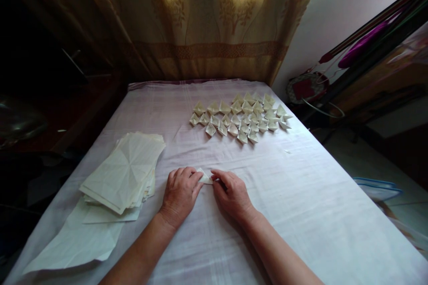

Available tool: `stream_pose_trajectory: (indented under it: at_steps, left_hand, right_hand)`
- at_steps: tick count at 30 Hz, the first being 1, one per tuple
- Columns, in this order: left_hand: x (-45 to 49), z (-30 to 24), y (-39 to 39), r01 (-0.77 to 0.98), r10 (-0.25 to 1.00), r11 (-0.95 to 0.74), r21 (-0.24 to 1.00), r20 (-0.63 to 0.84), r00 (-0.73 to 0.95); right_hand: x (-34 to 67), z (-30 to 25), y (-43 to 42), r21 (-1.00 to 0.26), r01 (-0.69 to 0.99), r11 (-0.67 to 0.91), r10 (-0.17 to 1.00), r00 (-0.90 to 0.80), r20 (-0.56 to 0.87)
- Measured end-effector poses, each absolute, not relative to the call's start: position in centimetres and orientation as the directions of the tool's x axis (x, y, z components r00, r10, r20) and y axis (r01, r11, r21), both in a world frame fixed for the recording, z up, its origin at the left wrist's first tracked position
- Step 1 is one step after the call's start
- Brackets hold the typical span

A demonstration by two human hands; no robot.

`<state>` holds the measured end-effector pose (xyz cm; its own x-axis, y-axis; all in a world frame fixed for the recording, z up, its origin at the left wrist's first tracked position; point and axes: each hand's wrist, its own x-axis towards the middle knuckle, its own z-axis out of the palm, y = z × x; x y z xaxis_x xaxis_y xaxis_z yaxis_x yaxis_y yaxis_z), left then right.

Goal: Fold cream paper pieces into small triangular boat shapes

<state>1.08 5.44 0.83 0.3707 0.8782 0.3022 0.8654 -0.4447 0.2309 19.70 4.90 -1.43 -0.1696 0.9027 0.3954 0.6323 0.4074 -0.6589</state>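
Note:
A small folded piece of cream paper (204, 176) lies on the pale cloth-covered surface (301, 196) between my two hands. My left hand (180, 193) has its fingers curled and pressed on the paper's left side. The fingertips of my right hand (231, 193) pinch the paper's right corner. A stack of creased cream paper squares (123, 171) sits to the left of my left hand. Several finished small folded paper pieces (240, 118) lie in rows farther back, right of the middle.
A larger flat sheet (76, 242) lies under and in front of the stack at the left edge. A patterned curtain (207, 22) hangs behind the surface. Dark furniture stands on the left; rods, a purple item (363, 44) and clutter stand on the right.

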Motion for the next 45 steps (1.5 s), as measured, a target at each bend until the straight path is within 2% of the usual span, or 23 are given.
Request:
stream_pose_trajectory:
  at_steps: [8,12,15,17,21,26,35,41,45]
  left_hand:
    - [1.4,0.8,5.0,0.853,0.849,-0.479,0.207,0.358,0.389]
    - [1.6,0.5,4.8,0.819,0.798,-0.546,0.176,0.407,0.445]
    - [1.6,0.4,4.5,0.8,0.782,-0.578,0.157,0.386,0.489]
    - [1.4,0.4,4.3,0.79,0.776,-0.594,0.15,0.365,0.514]
    - [1.1,0.6,4.0,0.767,0.765,-0.621,0.16,0.337,0.549]
    - [1.0,0.5,4.0,0.769,0.778,-0.614,0.178,0.3,0.552]
    - [0.8,-0.1,4.1,0.755,0.767,-0.624,0.2,0.338,0.545]
    - [0.7,-0.3,4.2,0.744,0.739,-0.645,0.175,0.392,0.549]
    - [0.8,0.0,4.3,0.743,0.744,-0.645,0.18,0.371,0.556]
  right_hand:
    - [19.8,-1.1,4.6,-0.643,0.596,0.481,0.866,-0.211,0.453]
    - [19.9,-0.7,4.0,-0.491,0.657,0.572,0.804,-0.332,0.493]
    - [20.1,-0.3,3.4,-0.345,0.702,0.623,0.759,-0.434,0.485]
    - [20.4,-0.2,3.2,-0.305,0.693,0.653,0.735,-0.482,0.478]
    - [21.0,-0.5,3.2,-0.413,0.645,0.642,0.755,-0.443,0.483]
    - [21.2,-1.0,3.2,-0.512,0.673,0.533,0.83,-0.3,0.47]
    - [20.4,-0.9,2.2,-0.485,0.702,0.521,0.83,-0.285,0.479]
    - [20.4,-0.7,2.3,-0.335,0.727,0.6,0.771,-0.411,0.487]
    - [20.6,-0.6,2.8,-0.399,0.693,0.601,0.777,-0.389,0.494]
